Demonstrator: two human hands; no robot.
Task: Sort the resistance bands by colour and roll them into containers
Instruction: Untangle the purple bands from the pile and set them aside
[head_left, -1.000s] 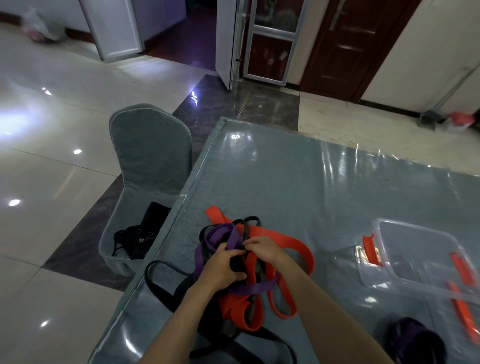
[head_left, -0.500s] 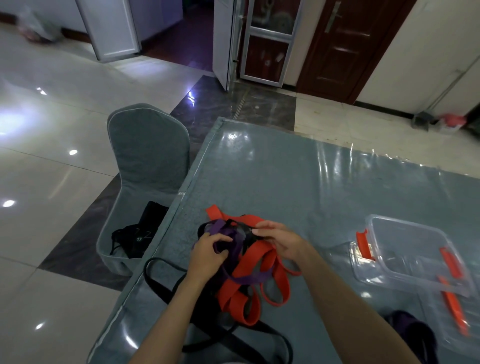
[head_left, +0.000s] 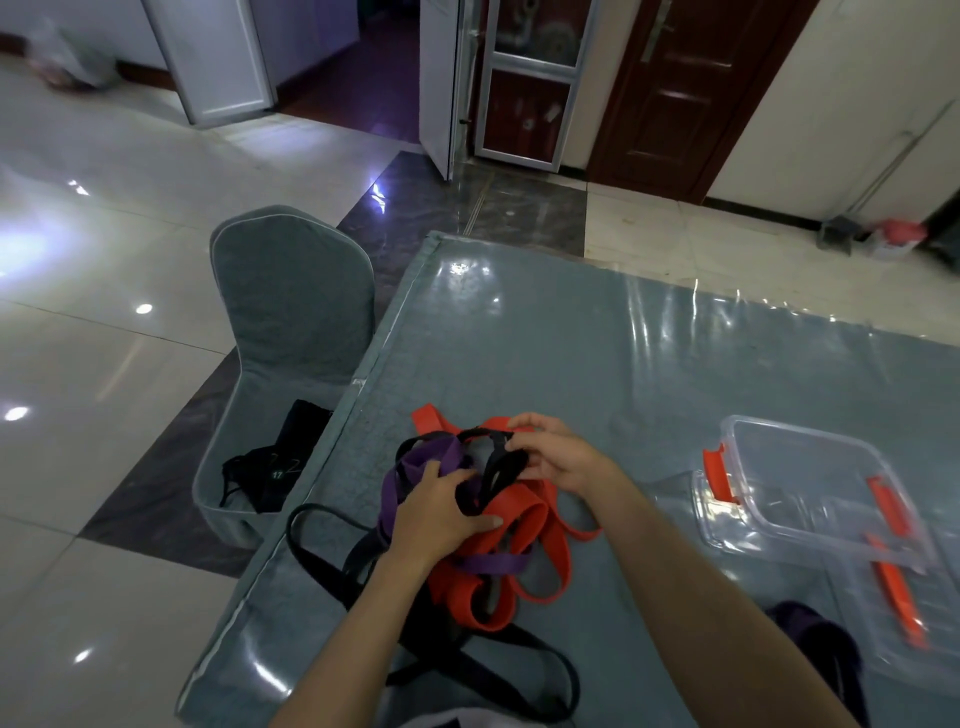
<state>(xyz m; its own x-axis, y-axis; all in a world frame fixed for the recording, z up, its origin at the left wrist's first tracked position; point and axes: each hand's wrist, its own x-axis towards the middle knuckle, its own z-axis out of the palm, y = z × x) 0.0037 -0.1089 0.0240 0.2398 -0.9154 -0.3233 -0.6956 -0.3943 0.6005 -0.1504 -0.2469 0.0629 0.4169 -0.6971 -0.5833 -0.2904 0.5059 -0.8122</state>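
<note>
At frame centre, the left hand (head_left: 441, 512) is pressing the tangled bands (head_left: 498, 556) while the right hand (head_left: 558, 460) is pinching a black band (head_left: 501, 467); tugging now risks tightening knots.

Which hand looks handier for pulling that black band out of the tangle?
Probably the right hand: its fingers already pinch the black band. The left hand rests on the pile, holding it down.
</note>
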